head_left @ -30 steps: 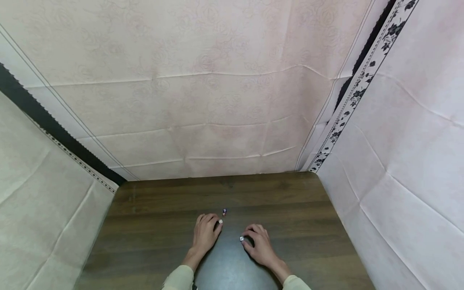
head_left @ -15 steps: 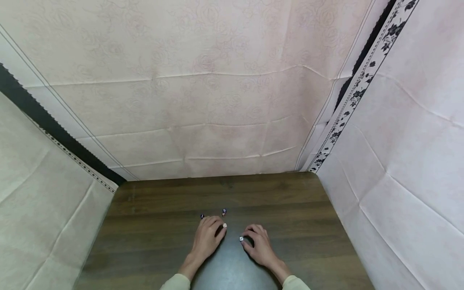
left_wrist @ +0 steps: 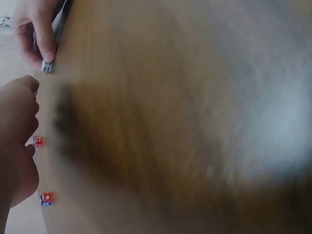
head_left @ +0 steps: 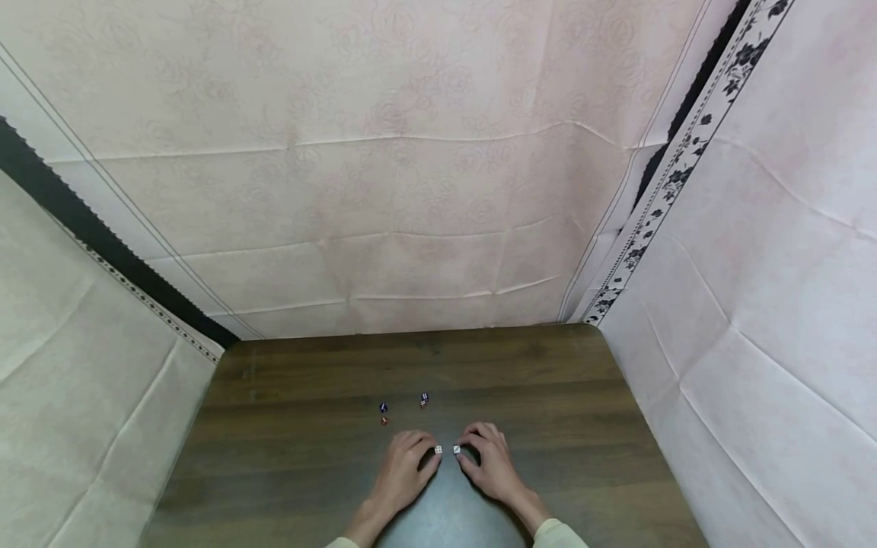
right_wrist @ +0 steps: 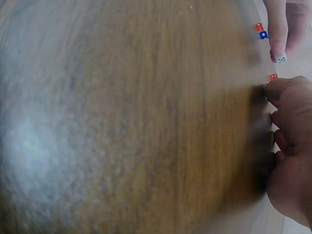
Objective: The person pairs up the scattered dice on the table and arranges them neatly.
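My left hand (head_left: 406, 470) pinches a white die (head_left: 438, 450) between thumb and fingertips, low over the wooden table. Facing it, my right hand (head_left: 495, 464) pinches another white die (head_left: 457, 450). The two white dice are close together, with a narrow gap between them. Beyond the left hand lie a blue die (head_left: 383, 408) and a red die (head_left: 384, 421). Farther along are a second blue die (head_left: 424, 396) and a second red die (head_left: 422, 405), close together. In the left wrist view, the left hand (left_wrist: 19, 141) hides its own die, while the right hand's white die (left_wrist: 47, 66) shows.
The brown wooden table (head_left: 534, 365) has its far edge against a pale cloth wall (head_left: 411, 228). Similar cloth hangs at the left (head_left: 82, 365) and right (head_left: 774, 304) sides. Glare lies on the tabletop between the forearms.
My left hand has moved right and nearer to me with its white die, closing on the right hand. The blue and red dice behind it have come into view. The right hand stays put.
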`<state>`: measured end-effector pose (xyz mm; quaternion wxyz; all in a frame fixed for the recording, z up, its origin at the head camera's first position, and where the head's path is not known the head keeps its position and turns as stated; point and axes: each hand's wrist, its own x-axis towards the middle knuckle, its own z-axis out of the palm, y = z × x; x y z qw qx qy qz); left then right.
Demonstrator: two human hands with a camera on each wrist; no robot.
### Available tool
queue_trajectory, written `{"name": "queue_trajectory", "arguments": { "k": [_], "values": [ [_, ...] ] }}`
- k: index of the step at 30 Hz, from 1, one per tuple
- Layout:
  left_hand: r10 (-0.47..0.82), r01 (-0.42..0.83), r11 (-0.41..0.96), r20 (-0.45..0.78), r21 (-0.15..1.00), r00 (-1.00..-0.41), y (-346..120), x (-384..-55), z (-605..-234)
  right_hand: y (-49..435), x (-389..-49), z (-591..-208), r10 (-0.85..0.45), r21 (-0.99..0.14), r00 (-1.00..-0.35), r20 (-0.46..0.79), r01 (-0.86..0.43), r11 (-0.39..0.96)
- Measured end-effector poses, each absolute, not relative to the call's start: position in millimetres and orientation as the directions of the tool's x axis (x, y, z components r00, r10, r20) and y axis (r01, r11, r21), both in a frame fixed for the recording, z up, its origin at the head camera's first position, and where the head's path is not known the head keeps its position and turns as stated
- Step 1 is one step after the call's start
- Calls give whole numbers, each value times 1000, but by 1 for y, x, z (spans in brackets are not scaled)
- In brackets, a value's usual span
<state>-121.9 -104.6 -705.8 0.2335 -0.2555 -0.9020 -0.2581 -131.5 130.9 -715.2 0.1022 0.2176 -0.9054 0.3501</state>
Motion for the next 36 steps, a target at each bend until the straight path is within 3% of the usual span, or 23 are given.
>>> {"name": "queue_trajectory", "arguments": {
  "k": [14,36],
  "values": [
    [297,486,794,464,366,-834,-84,-120,-716,130,-132,-713,-314,-602,-904,291,-428,674],
    [253,465,789,478,401,-841,-75,-122,-724,130,-132,-718,-308,-599,-900,310,-436,672]
  ]
}}
